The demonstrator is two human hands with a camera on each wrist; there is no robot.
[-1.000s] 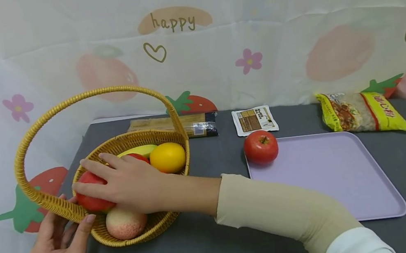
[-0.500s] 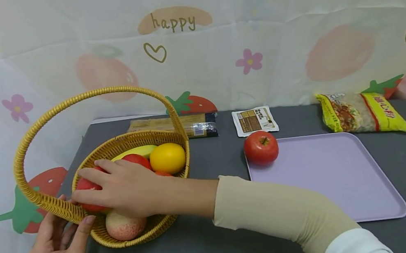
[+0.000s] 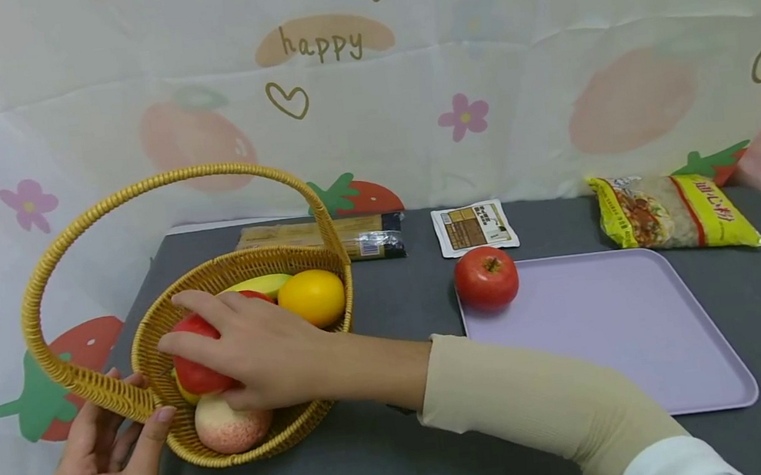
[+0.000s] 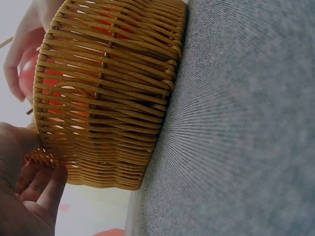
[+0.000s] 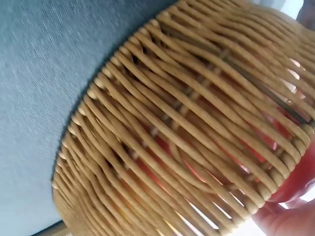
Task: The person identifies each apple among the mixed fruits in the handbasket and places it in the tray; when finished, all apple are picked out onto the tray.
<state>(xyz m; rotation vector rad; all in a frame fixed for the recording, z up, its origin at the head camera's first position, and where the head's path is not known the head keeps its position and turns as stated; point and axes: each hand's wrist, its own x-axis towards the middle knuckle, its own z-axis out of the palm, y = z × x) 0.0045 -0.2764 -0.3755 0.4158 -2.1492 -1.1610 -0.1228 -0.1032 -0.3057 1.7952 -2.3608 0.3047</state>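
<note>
"happy" on backdrop (image 3: 368,115); "心粉" on yellow packet (image 3: 676,211)

The head camera looks forward and down; both wrist cameras face the basket (image 4: 115,93) closely.

The right hand (image 3: 260,351) (and red fruit (image 3: 200,363)) moved toward the basket (image 3: 258,261) middle

One basket (image 3: 271,260), three packets (image 3: 677,210), one tray (image 3: 611,314)
</note>
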